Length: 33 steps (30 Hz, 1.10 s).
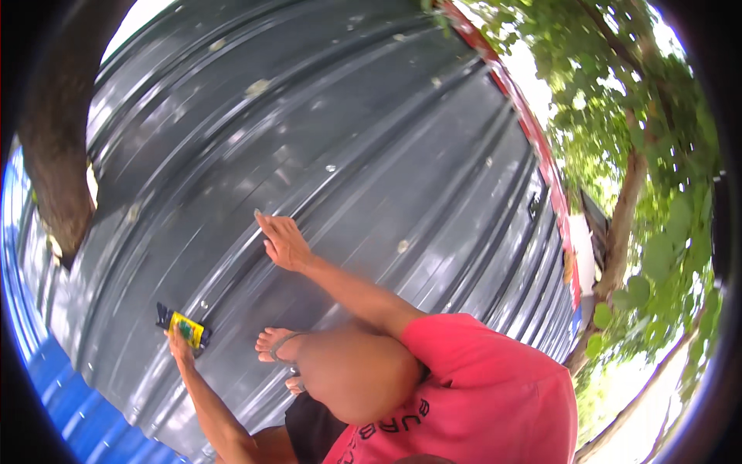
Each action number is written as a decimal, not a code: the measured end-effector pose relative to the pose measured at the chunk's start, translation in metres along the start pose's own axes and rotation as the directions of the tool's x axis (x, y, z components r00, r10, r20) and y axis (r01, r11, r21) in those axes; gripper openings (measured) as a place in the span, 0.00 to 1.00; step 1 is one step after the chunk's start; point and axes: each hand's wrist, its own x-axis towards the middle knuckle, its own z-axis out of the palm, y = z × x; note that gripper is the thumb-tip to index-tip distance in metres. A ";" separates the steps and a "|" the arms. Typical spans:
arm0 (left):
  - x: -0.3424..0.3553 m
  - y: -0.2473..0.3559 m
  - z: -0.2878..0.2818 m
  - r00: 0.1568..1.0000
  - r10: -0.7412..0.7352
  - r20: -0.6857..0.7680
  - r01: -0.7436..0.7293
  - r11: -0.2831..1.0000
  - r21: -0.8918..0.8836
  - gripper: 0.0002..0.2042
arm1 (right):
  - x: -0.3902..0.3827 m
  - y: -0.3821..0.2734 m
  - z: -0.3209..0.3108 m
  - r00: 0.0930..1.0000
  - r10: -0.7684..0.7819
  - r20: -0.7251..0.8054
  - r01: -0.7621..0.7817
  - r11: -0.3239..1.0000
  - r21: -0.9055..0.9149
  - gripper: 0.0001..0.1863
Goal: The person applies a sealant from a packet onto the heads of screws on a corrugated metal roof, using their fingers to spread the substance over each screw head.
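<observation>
My left hand (181, 346) is closed on a small black-and-yellow packet (188, 330), held just above the dark grey ribbed metal roofing (363, 209). Further up and to the right, my right hand (284, 243) reaches out over the same sheet. Its fingers point left and look bent together. A tiny greyish tip (257, 213) shows at the fingertips, too small to name. A round bright screw head (331, 168) sits in the sheet beyond my right hand, and another screw head (204, 305) lies close to the packet.
I squat on the sloping sheet, one sandalled foot (280, 346) between my hands. Raised ribs run diagonally across it. A thick tree trunk (58, 147) stands at the left, blue roofing (81, 406) at the lower left. Red edge trim (533, 131) and leafy branches (657, 224) border the right.
</observation>
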 end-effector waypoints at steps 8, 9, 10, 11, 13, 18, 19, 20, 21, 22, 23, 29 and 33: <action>-0.057 -0.013 0.070 0.888 -0.400 -0.224 0.422 0.905 0.057 0.30 | -0.072 0.049 -0.057 0.960 0.225 0.167 -0.232 0.972 0.025 0.48; -0.051 0.000 0.050 0.929 -0.348 -0.124 0.350 0.937 -0.008 0.31 | -0.054 0.043 -0.057 0.969 0.167 0.183 -0.175 0.984 0.027 0.48; -0.043 0.017 0.028 0.959 -0.282 -0.024 0.279 0.957 -0.079 0.31 | -0.037 0.034 -0.056 0.974 0.109 0.198 -0.116 0.993 0.027 0.49; -0.047 0.021 0.023 0.969 -0.232 0.091 0.243 0.960 -0.141 0.32 | -0.041 0.032 -0.055 0.974 0.105 0.198 -0.118 0.992 0.054 0.49; -0.065 0.017 0.019 0.980 -0.196 -0.023 0.195 0.979 -0.062 0.29 | -0.049 0.030 -0.056 0.975 0.097 0.202 -0.120 0.987 0.103 0.50; -0.076 0.034 0.028 0.989 -0.144 -0.045 0.137 0.981 -0.137 0.27 | -0.046 0.053 -0.061 0.989 -0.008 0.151 -0.022 0.980 0.200 0.51; -0.081 0.031 0.030 0.987 -0.126 -0.099 0.108 0.980 -0.169 0.27 | -0.041 0.056 -0.061 0.991 -0.042 0.127 0.012 0.973 0.232 0.51; -0.082 0.031 0.025 0.981 -0.111 -0.157 0.079 0.978 -0.194 0.28 | -0.039 0.053 -0.059 0.991 -0.043 0.125 0.012 0.970 0.241 0.51; -0.098 0.045 0.041 0.946 -0.186 -0.266 0.093 0.941 -0.325 0.28 | -0.038 0.056 -0.058 0.991 -0.047 0.126 0.014 0.969 0.247 0.50; -0.092 0.036 0.046 0.964 -0.083 -0.252 -0.050 0.875 -0.481 0.29 | -0.037 0.059 -0.057 0.990 -0.056 0.128 0.021 0.966 0.256 0.50; -0.093 0.045 0.043 0.961 -0.001 -0.275 -0.095 0.937 -0.336 0.28 | -0.027 0.051 -0.057 0.993 -0.061 0.101 0.029 0.956 0.291 0.46; -0.163 0.152 0.183 0.573 0.814 0.094 -0.599 0.337 0.726 0.18 | 0.006 0.007 -0.056 0.909 0.264 0.323 -0.414 0.475 0.777 0.41; -0.226 0.266 0.294 0.926 0.377 0.025 -0.377 0.916 0.141 0.14 | 0.038 -0.016 -0.087 0.881 0.231 0.413 -0.455 0.175 0.873 0.48</action>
